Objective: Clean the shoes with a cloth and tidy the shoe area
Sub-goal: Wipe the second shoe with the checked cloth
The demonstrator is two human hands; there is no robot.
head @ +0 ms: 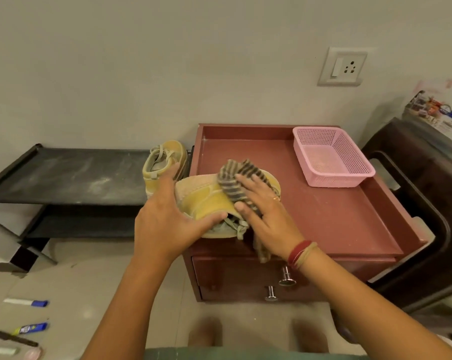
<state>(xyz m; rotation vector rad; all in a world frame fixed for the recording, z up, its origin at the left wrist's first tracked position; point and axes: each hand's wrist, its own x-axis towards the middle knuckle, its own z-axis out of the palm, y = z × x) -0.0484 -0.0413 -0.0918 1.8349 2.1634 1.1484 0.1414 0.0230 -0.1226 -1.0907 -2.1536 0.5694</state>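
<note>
On the red worktop point(323, 216) | my left hand point(165, 222) grips the yellow shoe point(206, 201), thumb over its collar | my right hand point(266, 214) presses the striped cloth point(232, 183) on it, fingers flat

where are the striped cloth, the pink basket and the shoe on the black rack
striped cloth point(228, 185), head view, its upper fold
pink basket point(336, 181), head view, front wall
shoe on the black rack point(171, 149), head view, yellow upper

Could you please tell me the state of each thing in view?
Yellow shoe: on its side on cabinet, gripped by left hand.
Striped cloth: pressed on it by right hand.
Second shoe: upright on rack.
Pink basket: empty.
Drawers: closed.
</note>
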